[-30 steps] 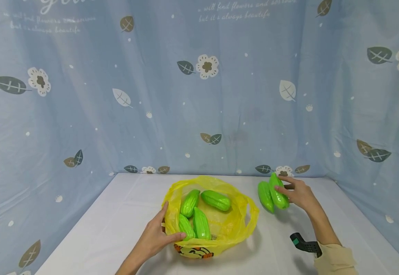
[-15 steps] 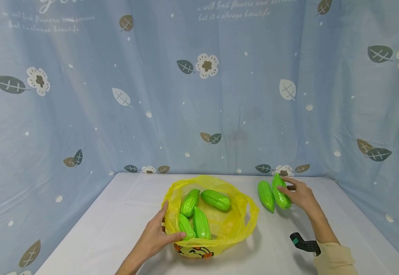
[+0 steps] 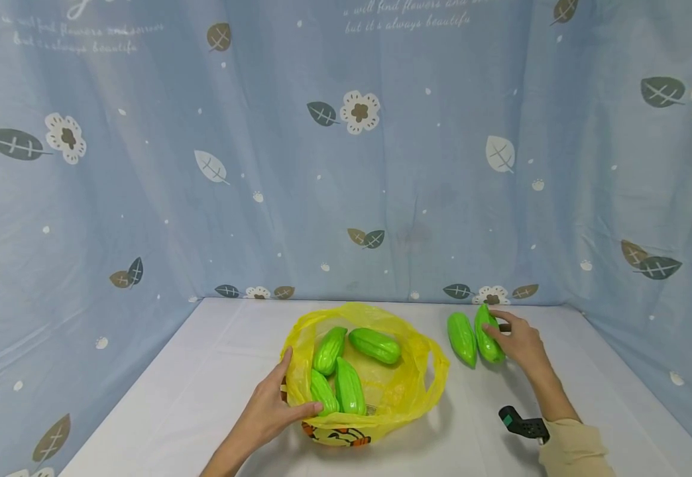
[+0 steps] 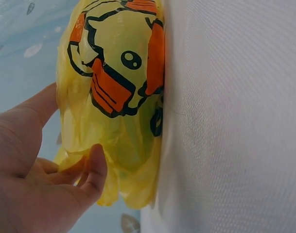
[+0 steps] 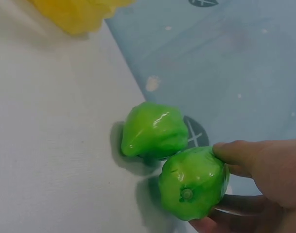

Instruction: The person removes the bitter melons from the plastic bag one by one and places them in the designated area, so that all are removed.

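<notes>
My left hand (image 3: 265, 407) grips the left rim of an open yellow plastic bag (image 3: 408, 407), thumb over the edge. In the left wrist view the fingers curl at the side of the bag (image 4: 113, 131), which bears a printed duck. Several glossy green gourds lie inside, among them one gourd (image 3: 374, 346) at the back. At the right, my right hand (image 3: 521, 341) holds another green gourd (image 3: 488, 338) between thumb and fingers. Just left of it, a loose gourd (image 3: 461, 339) lies on the table; the right wrist view shows this gourd (image 5: 155, 130) close beside the held one.
The white table (image 3: 215, 351) ends at a blue patterned curtain (image 3: 346, 199) that hangs at the back and both sides. A black strap with a small device (image 3: 521, 423) sits on the right wrist. The bag's handle loop (image 3: 438, 374) sticks out towards the loose gourds.
My right hand has shifted the held gourd slightly right and away from the loose one, opening a small gap at their upper ends. The left hand and bag stay put.
</notes>
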A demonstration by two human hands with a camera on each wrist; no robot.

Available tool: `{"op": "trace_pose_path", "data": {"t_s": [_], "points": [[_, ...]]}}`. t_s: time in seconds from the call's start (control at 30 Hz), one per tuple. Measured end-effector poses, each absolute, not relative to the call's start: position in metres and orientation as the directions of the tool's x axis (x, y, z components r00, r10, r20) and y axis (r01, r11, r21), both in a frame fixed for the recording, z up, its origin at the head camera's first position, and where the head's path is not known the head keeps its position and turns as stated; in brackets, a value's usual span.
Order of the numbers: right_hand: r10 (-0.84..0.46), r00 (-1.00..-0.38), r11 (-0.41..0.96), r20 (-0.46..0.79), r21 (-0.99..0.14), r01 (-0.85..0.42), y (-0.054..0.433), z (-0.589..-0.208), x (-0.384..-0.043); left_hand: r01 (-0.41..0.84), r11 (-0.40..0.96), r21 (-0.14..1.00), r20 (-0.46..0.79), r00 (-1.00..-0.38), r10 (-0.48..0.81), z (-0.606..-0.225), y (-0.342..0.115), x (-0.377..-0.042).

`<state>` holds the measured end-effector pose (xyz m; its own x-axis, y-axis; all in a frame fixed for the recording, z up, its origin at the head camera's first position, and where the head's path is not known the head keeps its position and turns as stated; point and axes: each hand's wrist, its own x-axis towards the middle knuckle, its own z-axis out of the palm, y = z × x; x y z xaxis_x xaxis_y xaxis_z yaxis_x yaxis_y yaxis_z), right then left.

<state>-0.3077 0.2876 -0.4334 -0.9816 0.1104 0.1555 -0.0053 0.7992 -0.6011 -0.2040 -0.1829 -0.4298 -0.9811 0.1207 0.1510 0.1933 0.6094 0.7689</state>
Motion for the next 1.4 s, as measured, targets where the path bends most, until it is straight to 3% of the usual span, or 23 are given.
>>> {"op": "trace_pose_path", "data": {"t_s": [0.53, 1.4], "points": [[0.09, -0.99, 0.826, 0.112, -0.564, 0.011, 0.2871, -0.4401, -0.3099, 0.199, 0.607, 0.769, 0.158, -0.98, 0.122, -0.4298, -0.1827, -0.203], [0.08, -0.995, 0.802, 0.063, -0.597, 0.026, 0.2905, -0.4328, -0.3057, 0.202, 0.618, 0.76, 0.16, -0.979, 0.123, -0.4304, -0.1818, -0.2034]]}}
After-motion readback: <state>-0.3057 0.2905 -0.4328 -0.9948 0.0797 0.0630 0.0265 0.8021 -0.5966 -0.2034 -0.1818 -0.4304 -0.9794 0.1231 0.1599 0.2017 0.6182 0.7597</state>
